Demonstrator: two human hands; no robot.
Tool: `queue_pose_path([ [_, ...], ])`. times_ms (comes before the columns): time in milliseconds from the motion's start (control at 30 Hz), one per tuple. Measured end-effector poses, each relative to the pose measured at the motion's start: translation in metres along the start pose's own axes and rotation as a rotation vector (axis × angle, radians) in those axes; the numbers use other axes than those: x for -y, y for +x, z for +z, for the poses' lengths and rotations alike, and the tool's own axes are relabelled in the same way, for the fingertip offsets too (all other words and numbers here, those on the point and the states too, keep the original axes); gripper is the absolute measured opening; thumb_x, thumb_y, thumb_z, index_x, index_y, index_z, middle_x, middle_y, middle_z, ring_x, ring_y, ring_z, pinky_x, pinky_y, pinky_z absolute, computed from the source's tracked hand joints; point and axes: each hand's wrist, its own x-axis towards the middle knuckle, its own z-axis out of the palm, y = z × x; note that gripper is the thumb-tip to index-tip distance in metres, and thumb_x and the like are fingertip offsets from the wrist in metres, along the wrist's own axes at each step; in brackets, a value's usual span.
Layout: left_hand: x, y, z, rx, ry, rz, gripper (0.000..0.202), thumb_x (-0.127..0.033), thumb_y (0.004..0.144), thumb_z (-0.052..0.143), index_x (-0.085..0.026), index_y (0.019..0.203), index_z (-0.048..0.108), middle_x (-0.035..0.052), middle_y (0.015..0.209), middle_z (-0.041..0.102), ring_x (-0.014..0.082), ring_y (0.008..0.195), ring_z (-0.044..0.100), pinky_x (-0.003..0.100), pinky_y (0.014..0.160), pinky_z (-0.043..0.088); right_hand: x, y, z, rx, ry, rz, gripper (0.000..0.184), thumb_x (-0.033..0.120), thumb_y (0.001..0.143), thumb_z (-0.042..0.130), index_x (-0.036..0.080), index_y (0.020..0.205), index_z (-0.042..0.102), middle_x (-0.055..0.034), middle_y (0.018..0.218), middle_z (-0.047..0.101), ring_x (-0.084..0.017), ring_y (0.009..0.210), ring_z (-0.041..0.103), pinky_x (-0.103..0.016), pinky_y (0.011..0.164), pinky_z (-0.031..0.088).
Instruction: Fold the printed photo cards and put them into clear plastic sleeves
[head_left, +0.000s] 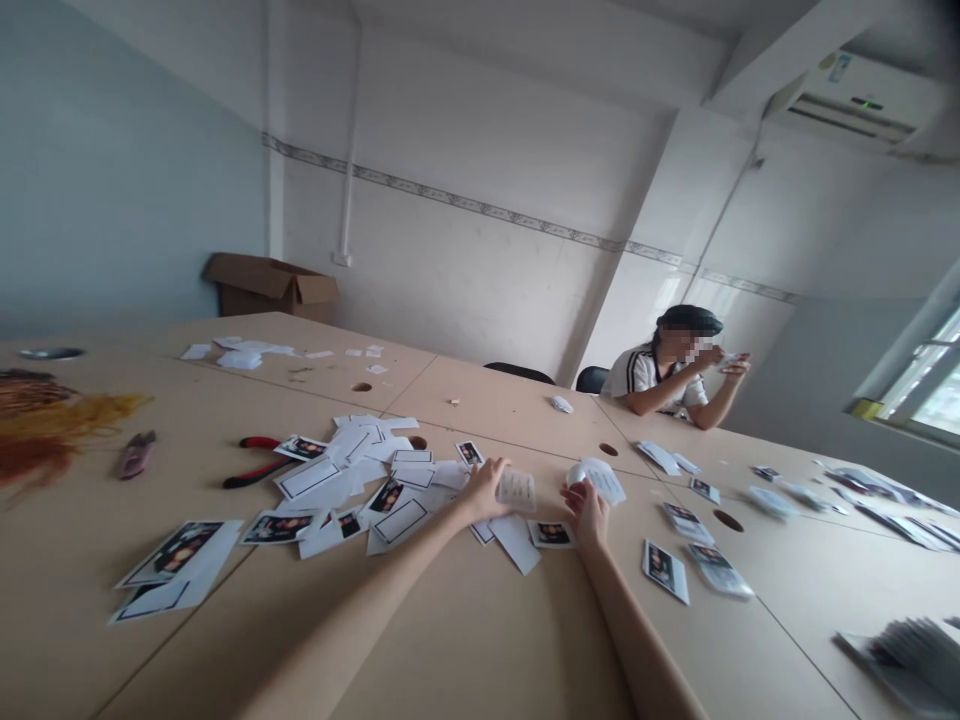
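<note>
My left hand pinches a small pale card marked with rows of small spots, too small to make out. To its right, my right hand has its fingers curled at the near edge of a white printed card or packet, part of which bends up. A dark picture card lies on the table between my wrists. Left of my left hand spreads a loose pile of white cards with black frames, mixed with picture cards.
Red-handled pliers, purple snips and yellow-orange threads lie left. More picture cards and a grey stack are right. A co-worker sits across the table, holding something small. A cardboard box stands behind.
</note>
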Motion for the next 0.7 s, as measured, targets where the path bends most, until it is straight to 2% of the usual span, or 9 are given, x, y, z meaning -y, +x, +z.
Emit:
queue_pose_path([
  [67,-0.004,0.002,-0.001,-0.022,-0.055,-0.002,0.062,-0.018,0.048,0.070,-0.017,0.104,0.043,0.0100,0.105,0.046,0.0225,0.095,0.048,0.033,0.082,0.038,0.001,-0.001,0.000,0.002,-0.014,-0.001,0.033,0.047,0.058,0.058,0.014,0.062,0.055,-0.0001,0.056,0.062,-0.015,0.054,0.061,-0.021,0.047,0.042],
  [167,-0.009,0.003,0.000,-0.030,-0.125,-0.014,0.052,-0.007,0.044,0.068,-0.017,0.092,0.050,0.0067,0.102,0.045,0.0200,0.090,0.049,0.028,0.075,0.042,0.003,-0.003,0.001,0.002,-0.028,-0.003,0.034,0.047,0.060,0.056,0.014,0.063,0.056,-0.0002,0.056,0.062,-0.015,0.055,0.061,-0.021,0.048,0.042],
  [333,-0.013,0.000,0.002,0.023,-0.219,-0.075,0.041,-0.004,0.037,0.070,-0.015,0.075,0.058,0.0010,0.078,0.054,0.0155,0.067,0.051,0.024,0.059,0.041,0.004,-0.006,0.001,-0.012,-0.034,0.002,0.035,0.047,0.060,0.060,0.012,0.067,0.059,0.0002,0.056,0.062,-0.013,0.054,0.060,-0.020,0.049,0.043],
  [433,-0.014,0.001,-0.002,0.020,-0.291,-0.114,0.042,-0.002,0.038,0.069,-0.014,0.077,0.059,0.0000,0.072,0.056,0.0140,0.062,0.051,0.023,0.055,0.040,0.005,-0.009,0.004,-0.028,-0.010,0.013,0.036,0.046,0.058,0.062,0.011,0.067,0.059,-0.0005,0.057,0.062,-0.014,0.054,0.060,-0.021,0.049,0.043],
  [533,-0.020,0.003,-0.012,-0.018,-0.377,-0.150,0.046,-0.002,0.040,0.068,-0.013,0.084,0.058,0.0031,0.079,0.059,0.0150,0.067,0.054,0.022,0.055,0.041,0.010,-0.013,0.011,-0.055,0.055,0.022,0.035,0.046,0.057,0.062,0.012,0.066,0.057,-0.0012,0.058,0.061,-0.014,0.054,0.061,-0.022,0.049,0.045],
  [700,-0.044,0.005,-0.042,-0.100,-0.519,-0.176,0.043,-0.016,0.053,0.068,-0.012,0.095,0.057,0.0087,0.091,0.061,0.0169,0.075,0.057,0.024,0.061,0.044,0.042,-0.019,0.028,-0.122,0.198,-0.051,0.032,0.047,0.064,0.055,0.016,0.069,0.051,-0.0004,0.061,0.061,-0.012,0.057,0.061,-0.021,0.053,0.047],
])
